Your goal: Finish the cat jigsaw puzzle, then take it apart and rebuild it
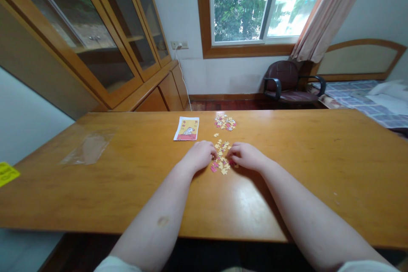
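Several loose jigsaw puzzle pieces (223, 165), mostly yellow with some pink, lie in a small heap on the table between my hands. At the heap's left edge is my left hand (201, 155), its fingers curled down and pinched at a puzzle piece. My right hand (247, 155) bends in from the other side, fingertips drawn together on a piece at the right edge; the fingers partly cover what they grip. Farther back sits a second pile of puzzle pieces (225, 122), with one yellow piece (216, 135) lying between the piles.
A picture card (187, 128) with a white animal on yellow and pink lies behind my left hand. A clear plastic bag (92, 148) rests on the left of the wooden table (134, 191). Beyond the table stand a glass-fronted cabinet (149, 74) and an armchair (283, 80).
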Tool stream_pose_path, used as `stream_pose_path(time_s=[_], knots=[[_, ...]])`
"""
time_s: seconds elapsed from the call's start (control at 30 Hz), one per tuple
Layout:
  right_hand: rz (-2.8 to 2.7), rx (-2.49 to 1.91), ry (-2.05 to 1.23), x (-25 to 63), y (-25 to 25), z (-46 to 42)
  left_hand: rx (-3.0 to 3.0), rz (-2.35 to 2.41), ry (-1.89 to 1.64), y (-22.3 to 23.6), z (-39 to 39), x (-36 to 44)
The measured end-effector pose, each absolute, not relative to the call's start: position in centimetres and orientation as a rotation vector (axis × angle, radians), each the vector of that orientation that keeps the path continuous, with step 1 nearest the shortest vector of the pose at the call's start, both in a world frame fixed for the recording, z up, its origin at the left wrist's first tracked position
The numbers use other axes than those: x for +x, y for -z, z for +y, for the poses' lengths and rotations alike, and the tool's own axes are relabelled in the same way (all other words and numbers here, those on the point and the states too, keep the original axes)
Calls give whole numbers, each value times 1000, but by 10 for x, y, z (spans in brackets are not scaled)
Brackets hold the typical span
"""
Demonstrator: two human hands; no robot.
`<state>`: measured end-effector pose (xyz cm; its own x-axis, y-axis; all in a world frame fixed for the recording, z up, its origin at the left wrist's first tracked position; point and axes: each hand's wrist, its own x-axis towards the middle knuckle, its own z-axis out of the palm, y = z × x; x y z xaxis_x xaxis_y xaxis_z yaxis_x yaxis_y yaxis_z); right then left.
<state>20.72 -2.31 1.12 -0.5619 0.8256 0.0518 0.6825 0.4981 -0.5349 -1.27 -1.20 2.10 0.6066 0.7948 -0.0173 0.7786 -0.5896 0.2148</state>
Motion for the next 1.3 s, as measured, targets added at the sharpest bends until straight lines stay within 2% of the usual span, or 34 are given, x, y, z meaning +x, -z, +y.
stream_pose_path(time_s=[0.13, 0.37, 0.5, 0.63, 0.83, 0.93, 1.03, 1.2, 1.3], knots=[[-2503, -1188, -731, 205, -7, -23, 2663, 1210, -121, -16, -11, -13], [-2452, -1428, -461, 209, -3, -18, 2641, 1420, -56, -18, -10, -14], [-2470, -1272, -603, 209, -6, -20, 2655, 1262, -146, -22, -14, -11], [-2486, -1167, -731, 207, -8, -22, 2660, 1028, -89, -20, -17, -8], [-2419, -1231, -718, 209, -13, -23, 2691, 1236, -148, -12, -13, -10], [-2456, -1102, -838, 209, -14, -26, 2685, 1294, -208, -14, -13, -11], [-2512, -1019, -880, 206, -11, -27, 2662, 1143, -194, -20, -16, -8], [-2503, -1186, -743, 206, -7, -23, 2607, 893, -123, -26, -24, -1], [-2509, -1136, -756, 207, -11, -23, 2597, 809, -83, -27, -28, 1]])
